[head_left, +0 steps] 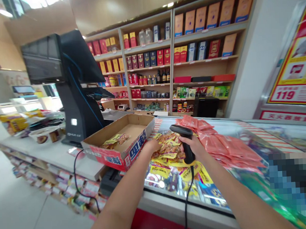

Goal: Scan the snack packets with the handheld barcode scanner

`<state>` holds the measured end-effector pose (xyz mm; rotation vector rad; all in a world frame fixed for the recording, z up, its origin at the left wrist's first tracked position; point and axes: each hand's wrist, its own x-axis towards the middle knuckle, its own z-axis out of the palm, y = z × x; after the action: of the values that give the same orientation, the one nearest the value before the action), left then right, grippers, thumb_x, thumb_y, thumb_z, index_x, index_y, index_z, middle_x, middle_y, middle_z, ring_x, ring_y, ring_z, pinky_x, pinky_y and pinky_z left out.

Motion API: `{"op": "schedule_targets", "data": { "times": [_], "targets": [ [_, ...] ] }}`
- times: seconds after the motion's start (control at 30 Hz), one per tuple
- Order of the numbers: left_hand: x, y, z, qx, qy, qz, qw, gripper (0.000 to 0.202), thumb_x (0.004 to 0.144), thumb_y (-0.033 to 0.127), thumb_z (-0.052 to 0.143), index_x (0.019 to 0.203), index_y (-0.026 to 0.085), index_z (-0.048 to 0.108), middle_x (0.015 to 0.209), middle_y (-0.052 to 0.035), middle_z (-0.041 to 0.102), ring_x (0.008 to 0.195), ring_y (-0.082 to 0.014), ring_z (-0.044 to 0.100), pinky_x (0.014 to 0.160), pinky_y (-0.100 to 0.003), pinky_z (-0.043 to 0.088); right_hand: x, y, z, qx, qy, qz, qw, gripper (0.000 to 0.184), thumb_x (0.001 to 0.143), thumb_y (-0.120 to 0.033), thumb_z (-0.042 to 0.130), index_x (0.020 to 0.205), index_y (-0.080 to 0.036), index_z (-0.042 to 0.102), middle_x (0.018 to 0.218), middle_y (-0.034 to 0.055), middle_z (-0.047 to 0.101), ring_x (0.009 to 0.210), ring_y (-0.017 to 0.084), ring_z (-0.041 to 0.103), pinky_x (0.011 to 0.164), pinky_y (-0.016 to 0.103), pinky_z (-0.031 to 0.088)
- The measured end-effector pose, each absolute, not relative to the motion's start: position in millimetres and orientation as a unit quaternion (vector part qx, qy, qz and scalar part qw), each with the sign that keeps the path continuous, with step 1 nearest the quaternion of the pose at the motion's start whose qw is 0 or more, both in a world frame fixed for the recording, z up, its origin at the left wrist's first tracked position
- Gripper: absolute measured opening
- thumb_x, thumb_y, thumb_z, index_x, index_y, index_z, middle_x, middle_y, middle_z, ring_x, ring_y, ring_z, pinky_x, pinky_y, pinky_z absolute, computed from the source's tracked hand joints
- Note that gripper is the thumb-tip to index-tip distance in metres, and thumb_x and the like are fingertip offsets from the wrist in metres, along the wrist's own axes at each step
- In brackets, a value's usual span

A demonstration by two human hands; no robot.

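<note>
My right hand is wrapped around the handle of a black barcode scanner, its head tipped toward the left and its cable hanging down over the counter's front. Under and beside it lies a heap of yellow snack packets with clear windows on the glass counter. At the heap's left edge, my left hand has its fingers curled on a packet; the fingertips are partly hidden. Left of that hand stands an open cardboard box with a few similar packets inside.
Flat red-pink packets are piled right of the scanner. Green packages lie at the lower right. A black cash register stands behind the box, with a white tub at its left. Shelves of boxed goods line the back wall.
</note>
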<state>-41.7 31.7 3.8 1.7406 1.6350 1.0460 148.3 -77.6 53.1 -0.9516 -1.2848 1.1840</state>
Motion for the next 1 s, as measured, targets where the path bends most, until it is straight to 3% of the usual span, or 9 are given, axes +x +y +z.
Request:
{"op": "schedule_targets", "data": {
  "times": [0.13, 0.33, 0.53, 0.63, 0.73, 0.87, 1.0],
  "targets": [
    [-45, 32, -6, 0.632, 0.656, 0.36, 0.203, 0.043, 0.045, 0.022, 0.086, 0.058, 0.021, 0.045, 0.074, -0.012, 0.065, 0.101, -0.0352, 0.062, 0.089, -0.038, 0.043, 157, -77, 39, -0.423, -0.526, 0.495, 0.547, 0.029, 0.066, -0.043, 0.069, 0.066, -0.016, 0.058, 0.04, 0.0004, 0.058, 0.034, 0.013, 0.052, 0.038, 0.024, 0.039],
    [-58, 39, -9, 0.642, 0.563, 0.482, 0.198, 0.058, 0.027, 0.016, 0.09, 0.077, 0.017, 0.06, 0.083, -0.0052, 0.06, 0.093, -0.0281, 0.06, 0.087, -0.034, 0.043, 156, -77, 31, -0.436, -0.535, 0.474, 0.547, 0.027, 0.068, -0.042, 0.069, 0.064, -0.017, 0.059, 0.04, 0.0016, 0.058, 0.034, 0.014, 0.051, 0.037, 0.026, 0.039],
    [-51, 40, -7, 0.54, 0.53, 0.519, 0.397, 0.075, 0.028, 0.008, 0.089, 0.097, 0.014, 0.06, 0.073, 0.0009, 0.061, 0.067, -0.0149, 0.059, 0.071, -0.029, 0.048, 157, -76, 28, -0.437, -0.533, 0.47, 0.55, 0.027, 0.069, -0.041, 0.069, 0.068, -0.016, 0.06, 0.045, 0.0016, 0.06, 0.035, 0.014, 0.052, 0.039, 0.026, 0.041],
    [-46, 33, -3, 0.496, 0.453, 0.553, 0.492, 0.063, 0.034, 0.007, 0.087, 0.09, 0.013, 0.059, 0.07, 0.0003, 0.063, 0.063, -0.013, 0.059, 0.065, -0.027, 0.048, 157, -76, 28, -0.429, -0.527, 0.481, 0.555, 0.027, 0.068, -0.041, 0.07, 0.07, -0.016, 0.06, 0.047, 0.0012, 0.061, 0.036, 0.014, 0.052, 0.039, 0.026, 0.041],
    [-43, 27, 1, 0.494, 0.401, 0.567, 0.523, 0.05, 0.038, 0.009, 0.086, 0.082, 0.013, 0.062, 0.062, 0.0025, 0.062, 0.057, -0.0107, 0.058, 0.061, -0.025, 0.047, 156, -78, 29, -0.424, -0.528, 0.488, 0.551, 0.028, 0.068, -0.041, 0.07, 0.068, -0.016, 0.06, 0.044, 0.0014, 0.059, 0.035, 0.014, 0.052, 0.038, 0.025, 0.041],
    [-36, 20, 2, 0.537, 0.379, 0.544, 0.522, 0.035, 0.044, 0.012, 0.083, 0.073, 0.012, 0.064, 0.06, 0.001, 0.064, 0.056, -0.0102, 0.057, 0.059, -0.023, 0.045, 152, -83, 32, -0.426, -0.543, 0.495, 0.529, 0.029, 0.068, -0.043, 0.069, 0.066, -0.017, 0.059, 0.041, 0.0015, 0.058, 0.033, 0.013, 0.05, 0.037, 0.025, 0.04],
    [-27, 14, 4, 0.557, 0.388, 0.559, 0.476, 0.025, 0.055, 0.012, 0.077, 0.069, 0.015, 0.056, 0.06, 0.0008, 0.065, 0.055, -0.0115, 0.06, 0.057, -0.022, 0.045, 149, -87, 32, -0.431, -0.567, 0.497, 0.497, 0.028, 0.069, -0.043, 0.069, 0.065, -0.017, 0.058, 0.039, 0.0003, 0.057, 0.031, 0.012, 0.048, 0.036, 0.024, 0.039]
  ]
}}
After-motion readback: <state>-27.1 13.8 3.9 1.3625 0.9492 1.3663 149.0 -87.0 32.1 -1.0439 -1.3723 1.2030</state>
